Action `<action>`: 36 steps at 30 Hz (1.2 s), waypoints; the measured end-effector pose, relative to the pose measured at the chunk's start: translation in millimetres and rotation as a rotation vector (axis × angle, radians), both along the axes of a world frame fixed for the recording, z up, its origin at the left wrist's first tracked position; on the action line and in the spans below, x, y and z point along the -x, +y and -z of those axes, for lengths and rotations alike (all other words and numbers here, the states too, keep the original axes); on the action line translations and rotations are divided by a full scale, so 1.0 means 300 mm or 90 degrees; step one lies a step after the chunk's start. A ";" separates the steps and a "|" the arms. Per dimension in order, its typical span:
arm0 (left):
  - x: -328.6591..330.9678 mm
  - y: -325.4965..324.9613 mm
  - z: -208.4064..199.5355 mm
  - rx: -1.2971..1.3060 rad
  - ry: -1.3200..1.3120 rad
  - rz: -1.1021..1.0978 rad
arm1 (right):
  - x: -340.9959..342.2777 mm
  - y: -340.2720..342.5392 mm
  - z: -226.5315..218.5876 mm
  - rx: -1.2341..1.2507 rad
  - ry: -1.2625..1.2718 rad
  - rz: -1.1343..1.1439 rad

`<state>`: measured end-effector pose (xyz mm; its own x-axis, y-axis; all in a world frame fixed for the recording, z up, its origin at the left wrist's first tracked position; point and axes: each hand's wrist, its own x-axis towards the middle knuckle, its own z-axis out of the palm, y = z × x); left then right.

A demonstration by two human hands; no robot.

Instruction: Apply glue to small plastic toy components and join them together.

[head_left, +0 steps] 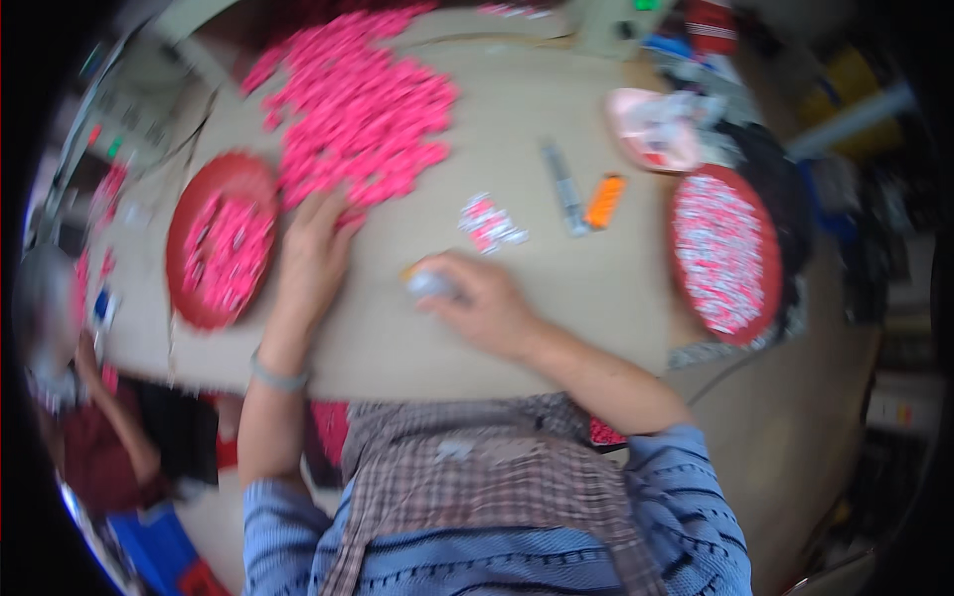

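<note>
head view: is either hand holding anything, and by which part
The right hand holds a whitish thing by its sides, between thumb and fingers. Whether the left hand grips a pink piece cannot be told.

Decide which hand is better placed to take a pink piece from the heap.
Probably the left hand: it lies close beside the pink heap; the right hand is farther off, holding a whitish object.

Worktable (586, 328): pale tan, edges bowed. Upper left: greyish equipment housing (144, 104) with small red and green lights; second pale housing (604, 28) at far edge. Right: greyish-beige floor (775, 437), blurred, dark-toned storage area (899, 368). Lower left: blue box-like object (149, 546). Lighting diffuse.
</note>
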<state>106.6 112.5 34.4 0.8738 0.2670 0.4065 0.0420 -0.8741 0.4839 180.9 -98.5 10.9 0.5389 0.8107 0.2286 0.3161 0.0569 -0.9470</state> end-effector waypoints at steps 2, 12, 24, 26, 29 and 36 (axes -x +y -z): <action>0.004 0.017 0.037 0.083 -0.051 0.026 | -0.010 -0.003 0.007 0.006 0.040 0.011; 0.179 -0.117 0.039 1.284 -0.110 0.164 | 0.013 -0.018 -0.037 -0.072 0.252 -0.068; 0.249 -0.222 0.047 1.362 -0.153 0.232 | 0.039 -0.068 -0.055 -0.095 0.356 -0.046; 0.255 -0.230 0.054 1.353 -0.160 0.217 | 0.051 -0.067 -0.058 -0.134 0.362 -0.016; 0.265 -0.230 0.073 1.349 -0.162 0.209 | 0.057 -0.077 -0.059 -0.104 0.366 0.014; 0.283 -0.240 0.103 1.375 -0.164 0.214 | 0.065 -0.088 -0.067 -0.109 0.334 0.071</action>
<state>21.6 40.7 3.4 0.9626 0.2333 -0.1378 -0.1579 0.8962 0.4146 161.5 -124.9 31.0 0.6958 0.7176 0.0299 -0.1821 0.2166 -0.9591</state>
